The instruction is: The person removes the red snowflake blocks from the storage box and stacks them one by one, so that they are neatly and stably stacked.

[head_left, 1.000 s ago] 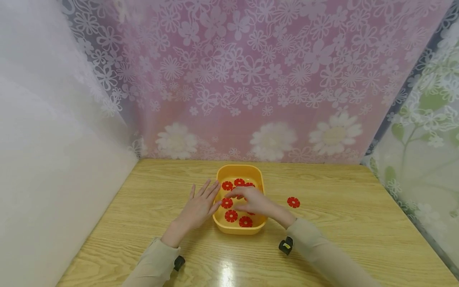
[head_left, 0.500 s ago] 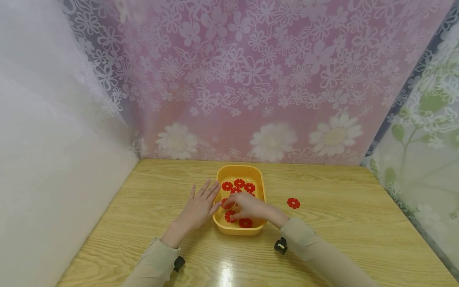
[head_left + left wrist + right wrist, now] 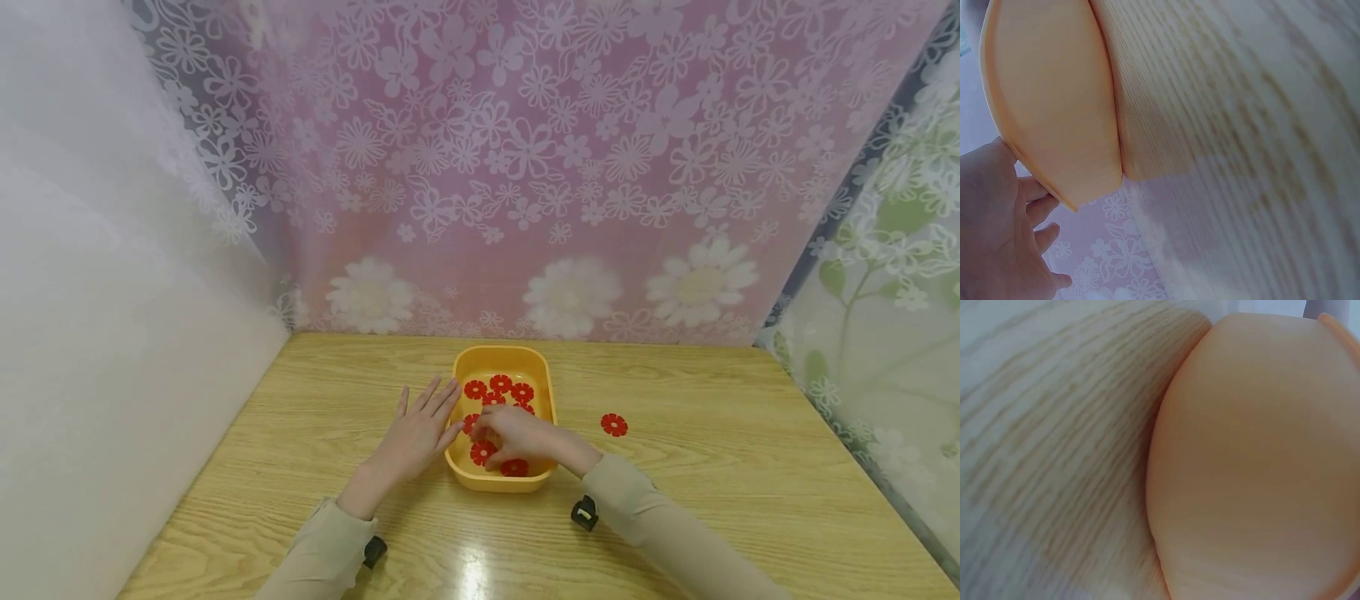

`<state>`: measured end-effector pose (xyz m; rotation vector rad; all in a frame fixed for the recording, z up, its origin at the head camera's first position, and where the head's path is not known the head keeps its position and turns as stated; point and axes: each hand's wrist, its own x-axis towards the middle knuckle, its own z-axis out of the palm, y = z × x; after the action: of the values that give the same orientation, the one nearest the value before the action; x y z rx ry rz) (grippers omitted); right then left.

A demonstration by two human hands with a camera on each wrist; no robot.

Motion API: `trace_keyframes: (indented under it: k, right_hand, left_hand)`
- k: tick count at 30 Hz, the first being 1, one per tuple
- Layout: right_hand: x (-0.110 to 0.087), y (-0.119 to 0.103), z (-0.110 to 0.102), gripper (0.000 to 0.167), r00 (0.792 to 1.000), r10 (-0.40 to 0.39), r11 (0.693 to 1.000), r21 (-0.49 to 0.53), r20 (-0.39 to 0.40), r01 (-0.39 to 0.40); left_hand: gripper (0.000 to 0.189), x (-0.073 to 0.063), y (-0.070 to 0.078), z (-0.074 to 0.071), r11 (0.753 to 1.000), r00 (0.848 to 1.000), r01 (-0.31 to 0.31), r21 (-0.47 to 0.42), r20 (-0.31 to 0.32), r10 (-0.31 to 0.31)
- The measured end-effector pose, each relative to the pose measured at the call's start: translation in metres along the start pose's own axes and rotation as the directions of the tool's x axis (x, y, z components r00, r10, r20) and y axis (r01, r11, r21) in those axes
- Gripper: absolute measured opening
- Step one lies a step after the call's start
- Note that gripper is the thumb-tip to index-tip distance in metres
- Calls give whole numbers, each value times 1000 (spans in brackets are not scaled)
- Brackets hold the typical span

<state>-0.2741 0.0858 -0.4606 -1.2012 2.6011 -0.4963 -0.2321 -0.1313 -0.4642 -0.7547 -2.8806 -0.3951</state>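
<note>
A yellow plastic basin (image 3: 501,482) stands on the table with several red notched discs (image 3: 500,383) lying in it. My left hand (image 3: 412,433) is spread at the basin's left side, thumb and fingertips right at the rim. The left wrist view shows this hand (image 3: 991,225) with its digits against the basin's edge (image 3: 1054,106). My right hand (image 3: 517,431) reaches down into the basin over the discs. Its fingers are bent, with the thumb apart from them and a red disc (image 3: 482,454) between. The right wrist view shows only the basin's outer wall (image 3: 1254,456).
One loose red disc (image 3: 613,425) lies on the wooden table (image 3: 697,483) to the right of the basin. A pink flowered curtain (image 3: 465,167) hangs behind the table. A white sheet (image 3: 112,292) borders the left side, and a leaf-patterned one (image 3: 885,333) the right.
My right hand has shifted a little toward the near left inside the basin, uncovering discs at the far end. The left hand stays at the rim.
</note>
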Motion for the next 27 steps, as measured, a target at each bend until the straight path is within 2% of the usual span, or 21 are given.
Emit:
trace_keyframes:
  k: [6,15,21,27]
  right_hand:
    - [-1,1,0,37,1000,24,1000,8,-5,-24]
    - [-3,1,0,34,1000,19,1000,11,-20,-19]
    - [-7,-1,-6,37,995,27,997,68,-95,-21]
    - [-15,1,-11,37,977,11,994,112,-211,13]
  left_hand:
    - [61,0,-1,1,1000,1000,4,-7,5,-4]
    - [61,1,-2,2,1000,1000,-5,7,-4,5]
    - [61,0,-1,1,1000,1000,-8,17,-5,8]
    - [61,0,-1,2,1000,1000,-8,16,-16,9]
